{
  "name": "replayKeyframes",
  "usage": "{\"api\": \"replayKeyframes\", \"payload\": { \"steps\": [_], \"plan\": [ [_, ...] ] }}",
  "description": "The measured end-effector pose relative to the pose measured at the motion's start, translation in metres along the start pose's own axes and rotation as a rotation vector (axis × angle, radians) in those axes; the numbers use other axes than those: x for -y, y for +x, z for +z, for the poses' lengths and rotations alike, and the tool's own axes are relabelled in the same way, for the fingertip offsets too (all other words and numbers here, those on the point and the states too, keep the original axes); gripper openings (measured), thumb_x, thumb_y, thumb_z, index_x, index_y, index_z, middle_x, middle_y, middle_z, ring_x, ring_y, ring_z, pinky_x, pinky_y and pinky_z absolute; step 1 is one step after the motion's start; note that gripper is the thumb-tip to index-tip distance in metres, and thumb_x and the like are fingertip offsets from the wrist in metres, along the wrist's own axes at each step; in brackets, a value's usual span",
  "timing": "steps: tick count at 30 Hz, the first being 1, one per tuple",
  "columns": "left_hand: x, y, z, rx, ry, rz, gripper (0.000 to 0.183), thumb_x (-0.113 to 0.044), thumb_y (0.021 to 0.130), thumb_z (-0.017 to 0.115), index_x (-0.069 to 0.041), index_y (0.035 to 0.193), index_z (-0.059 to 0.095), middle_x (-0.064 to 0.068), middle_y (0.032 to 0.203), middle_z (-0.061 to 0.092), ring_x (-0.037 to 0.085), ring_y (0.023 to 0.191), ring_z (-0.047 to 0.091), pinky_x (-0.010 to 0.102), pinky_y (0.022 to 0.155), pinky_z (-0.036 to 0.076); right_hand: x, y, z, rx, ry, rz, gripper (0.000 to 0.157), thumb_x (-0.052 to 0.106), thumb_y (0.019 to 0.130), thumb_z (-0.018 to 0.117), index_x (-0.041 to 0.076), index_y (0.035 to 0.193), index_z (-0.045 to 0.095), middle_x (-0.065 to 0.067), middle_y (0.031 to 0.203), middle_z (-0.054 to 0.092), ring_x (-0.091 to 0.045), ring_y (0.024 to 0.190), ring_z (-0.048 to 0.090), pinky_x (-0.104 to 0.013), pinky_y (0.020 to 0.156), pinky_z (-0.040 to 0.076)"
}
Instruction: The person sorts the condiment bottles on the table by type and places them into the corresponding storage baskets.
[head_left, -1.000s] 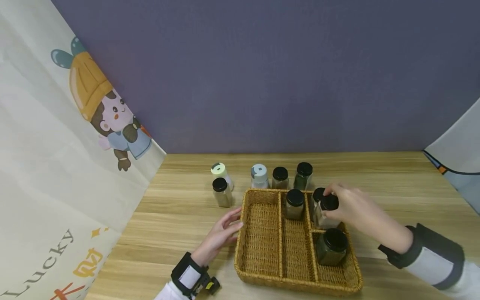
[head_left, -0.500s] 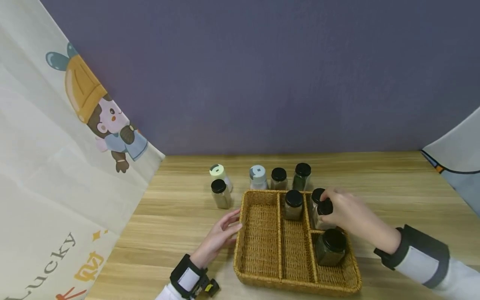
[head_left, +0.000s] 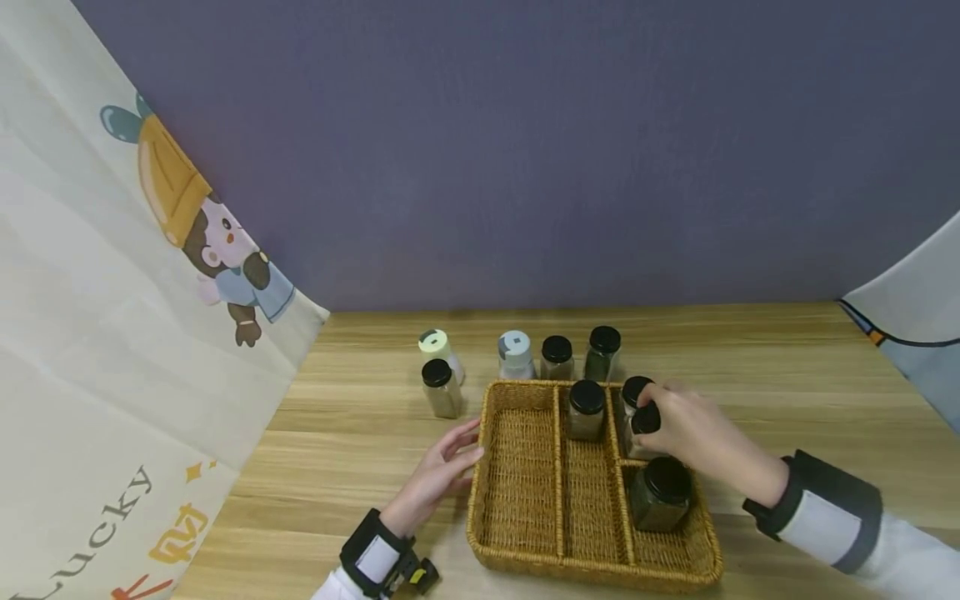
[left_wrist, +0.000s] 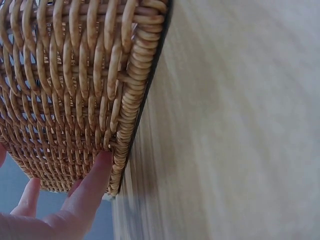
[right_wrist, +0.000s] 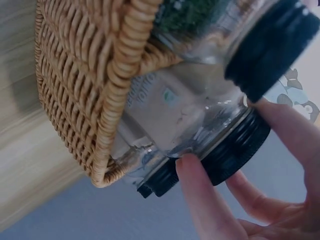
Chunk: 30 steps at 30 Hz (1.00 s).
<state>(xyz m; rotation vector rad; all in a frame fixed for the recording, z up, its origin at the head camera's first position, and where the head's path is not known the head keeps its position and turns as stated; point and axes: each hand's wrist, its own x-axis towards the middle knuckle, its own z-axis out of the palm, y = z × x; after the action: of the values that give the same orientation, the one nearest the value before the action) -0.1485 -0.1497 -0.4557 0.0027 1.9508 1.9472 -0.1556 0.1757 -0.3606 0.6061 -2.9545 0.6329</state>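
My right hand (head_left: 693,425) pinches a glass spice jar (right_wrist: 200,105) near its black lid, in the back right compartment of a wicker basket (head_left: 561,492). Its pale contents and printed label show in the right wrist view. Just behind it stands another black-lidded jar (head_left: 635,390), partly covered by my fingers. In the front right compartment is a wider jar (head_left: 660,496) of dark green herbs. A further spice jar (head_left: 586,410) stands at the back of the middle compartment. My left hand (head_left: 437,473) touches the basket's left wall with extended fingers.
Behind the basket stand a white-capped shaker (head_left: 515,357), a small black-lidded jar (head_left: 557,358) and a dark green jar (head_left: 602,353). Left of them are a pale-green-capped shaker (head_left: 435,343) and another jar (head_left: 442,388). A grey-blue panel (head_left: 525,167) rises behind the wooden table (head_left: 787,367).
My right hand has shifted a little left and tilted, bringing the pinched jar left, closer against the jar behind it. The left hand keeps its place at the basket.
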Motion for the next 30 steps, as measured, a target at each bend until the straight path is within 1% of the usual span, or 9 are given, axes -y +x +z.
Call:
{"api": "replayKeyframes", "payload": {
  "steps": [2,7,8,10,14,21,30],
  "plan": [
    [-0.0002,-0.0001,0.0001,0.001,-0.007,-0.003,0.060,-0.028,0.084,0.058,-0.014,0.136,0.033,0.019,0.136,0.032,0.031,0.115,0.042,0.047,0.090,0.042,-0.0002,0.0002,0.0010,0.006,-0.005,0.008,0.040,0.020,0.065,0.076,-0.003,0.092,0.058,-0.016,0.085,0.057,-0.006,0.043,0.036,-0.020,0.038,0.029],
    [-0.0008,-0.0006,0.0002,-0.001,-0.015,-0.008,0.059,-0.027,0.084,0.058,-0.014,0.137,0.032,0.019,0.136,0.032,0.031,0.116,0.042,0.047,0.091,0.042,0.0001,0.0008,0.0023,0.044,-0.001,0.037,0.040,0.020,0.067,0.075,-0.002,0.095,0.057,-0.008,0.076,0.054,-0.007,0.040,0.034,-0.020,0.039,0.026],
    [-0.0011,-0.0009,0.0003,-0.001,-0.014,-0.008,0.059,-0.027,0.085,0.058,-0.014,0.137,0.032,0.019,0.136,0.032,0.031,0.116,0.041,0.047,0.091,0.042,0.0002,0.0010,0.0025,0.051,0.005,0.040,0.041,0.020,0.067,0.075,-0.003,0.095,0.057,-0.004,0.071,0.051,-0.007,0.040,0.034,-0.020,0.039,0.026],
    [-0.0012,-0.0008,0.0001,0.000,-0.021,-0.008,0.059,-0.026,0.085,0.058,-0.014,0.137,0.032,0.018,0.136,0.032,0.032,0.116,0.041,0.047,0.091,0.042,0.0003,0.0010,0.0028,0.058,0.013,0.043,0.041,0.020,0.067,0.075,-0.003,0.096,0.057,-0.001,0.063,0.049,-0.006,0.040,0.034,-0.020,0.039,0.026],
    [-0.0005,0.0001,-0.0002,0.007,-0.036,-0.007,0.060,-0.025,0.084,0.058,-0.014,0.137,0.032,0.019,0.136,0.032,0.032,0.115,0.042,0.046,0.090,0.043,-0.0003,0.0003,0.0040,0.060,0.023,0.039,0.040,0.020,0.068,0.075,-0.002,0.095,0.056,0.002,0.054,0.041,-0.006,0.039,0.035,-0.019,0.038,0.026],
    [0.0012,0.0012,-0.0011,0.012,-0.038,-0.010,0.061,-0.027,0.084,0.059,-0.015,0.137,0.032,0.019,0.136,0.031,0.032,0.115,0.042,0.044,0.089,0.044,-0.0028,-0.0004,0.0080,0.026,0.014,0.008,0.039,0.019,0.066,0.076,-0.002,0.093,0.057,0.002,0.060,0.044,-0.005,0.041,0.035,-0.019,0.038,0.026],
    [0.0012,0.0017,-0.0005,0.003,-0.039,-0.013,0.062,-0.029,0.081,0.061,-0.016,0.136,0.034,0.018,0.135,0.033,0.029,0.113,0.045,0.044,0.088,0.044,-0.0038,0.0002,0.0099,0.045,0.022,0.021,0.039,0.020,0.066,0.076,-0.001,0.093,0.056,0.000,0.064,0.047,-0.006,0.042,0.035,-0.020,0.038,0.027]
  ]
}}
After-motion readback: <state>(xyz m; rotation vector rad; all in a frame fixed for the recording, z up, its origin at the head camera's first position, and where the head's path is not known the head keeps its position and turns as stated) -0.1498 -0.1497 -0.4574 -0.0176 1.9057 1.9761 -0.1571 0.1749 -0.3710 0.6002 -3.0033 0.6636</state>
